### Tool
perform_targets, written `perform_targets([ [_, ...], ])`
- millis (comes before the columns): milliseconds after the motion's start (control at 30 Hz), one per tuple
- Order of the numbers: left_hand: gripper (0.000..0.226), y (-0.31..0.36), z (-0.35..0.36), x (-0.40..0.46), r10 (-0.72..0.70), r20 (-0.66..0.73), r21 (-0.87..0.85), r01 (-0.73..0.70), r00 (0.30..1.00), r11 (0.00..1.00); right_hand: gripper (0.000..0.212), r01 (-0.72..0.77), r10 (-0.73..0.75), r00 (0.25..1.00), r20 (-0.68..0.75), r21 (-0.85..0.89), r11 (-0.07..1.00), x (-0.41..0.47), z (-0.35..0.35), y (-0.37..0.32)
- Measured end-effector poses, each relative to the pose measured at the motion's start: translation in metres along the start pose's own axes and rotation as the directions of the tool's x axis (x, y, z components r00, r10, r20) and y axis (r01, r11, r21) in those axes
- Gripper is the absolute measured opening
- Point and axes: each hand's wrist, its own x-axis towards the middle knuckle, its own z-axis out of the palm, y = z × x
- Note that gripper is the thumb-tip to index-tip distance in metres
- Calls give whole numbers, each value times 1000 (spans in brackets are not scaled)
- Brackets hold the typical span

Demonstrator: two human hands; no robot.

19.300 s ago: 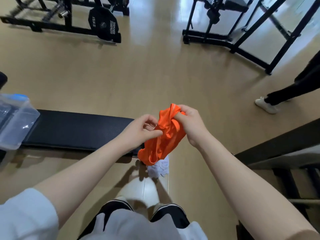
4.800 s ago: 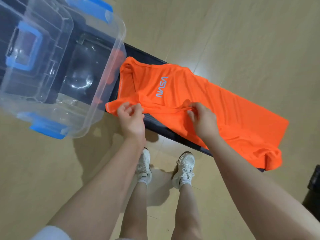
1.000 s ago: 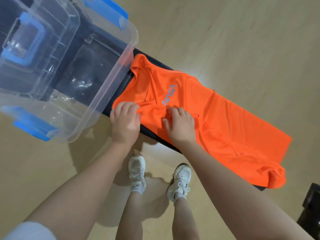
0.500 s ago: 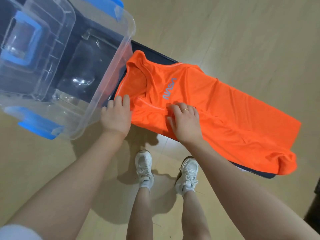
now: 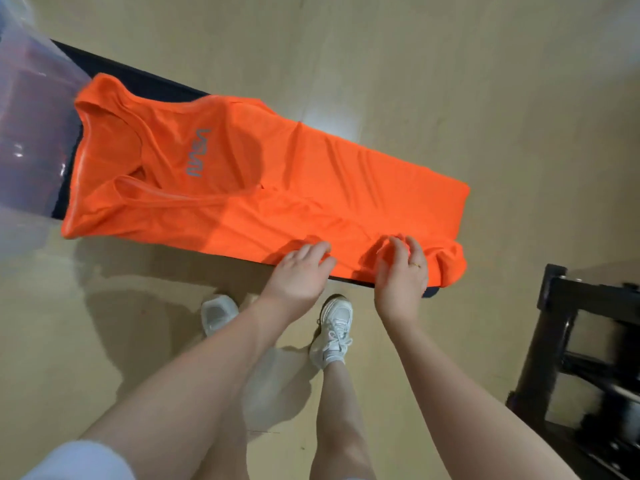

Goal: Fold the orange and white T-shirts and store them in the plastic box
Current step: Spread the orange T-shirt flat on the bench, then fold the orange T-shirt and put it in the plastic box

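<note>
Head view: we are seeing the orange shirt (image 5: 277, 181) lying flat along the bench (image 5: 145, 81), collar by the box (image 5: 31, 133). Right hand (image 5: 401, 271) is pinching the near hem; left hand (image 5: 299, 271) is resting spread on it.

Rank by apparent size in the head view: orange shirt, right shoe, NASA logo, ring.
1. orange shirt
2. right shoe
3. NASA logo
4. ring
The shoe sits lower than the shirt, so its second place over the logo is unsure.
</note>
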Motion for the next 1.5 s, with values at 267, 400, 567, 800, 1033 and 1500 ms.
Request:
perform_targets([
  [267, 21, 77, 46, 49, 119, 4, 303, -115, 993, 946, 29, -520, 481, 852, 205, 435, 736, 31, -27, 121],
  [400, 35, 106, 68, 71, 132, -26, 407, -110, 991, 907, 7, -444, 414, 891, 188, 554, 704, 39, -19, 146],
  [567, 15, 110, 70, 74, 253, -153, 515, -141, 955, 845, 16, -397, 199, 918, 344, 808, 435, 56, -44, 167],
  [800, 20, 115, 67, 53, 312, -91, 472, -235, 946, 850, 29, -358, 26, 850, 525, 543, 760, 63, -71, 227],
  [1033, 39, 104, 49, 79, -59, -278, 312, 148, 959, 938, 35, -30, -122, 953, 279, 485, 874, 76, -48, 180],
  [1500, 20, 96, 6, 92, -261, -206, 105, 286, 943, 952, 21, -111, 82, 945, 317, 73, 991, 107, -63, 172],
])
